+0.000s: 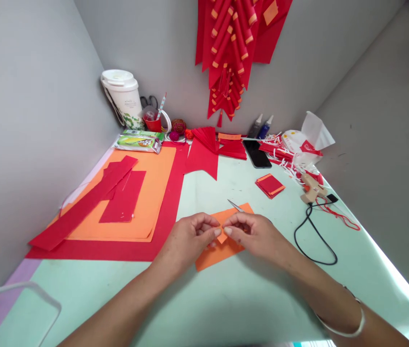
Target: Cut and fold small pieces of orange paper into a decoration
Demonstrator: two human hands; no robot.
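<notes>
Pinched a small orange paper piece (222, 237) at opposite sides with left hand (194, 234) and right hand (252, 232), over a rectangular orange paper sheet (210, 260) on the pale-green table (233, 306). Called for light, even fingertip pressure.

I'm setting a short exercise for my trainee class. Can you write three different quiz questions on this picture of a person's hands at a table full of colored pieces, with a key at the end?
1. Fill in the color: the left hand and the right hand both pinch a small piece colored ____.

2. True or false: in the picture, the black phone lies to the right of the white lidded cup.

3. Multiple choice: where is the pale bracelet worn?
A) on the left arm
B) on the right arm
C) on both arms

Key:
1. orange
2. true
3. B
</notes>
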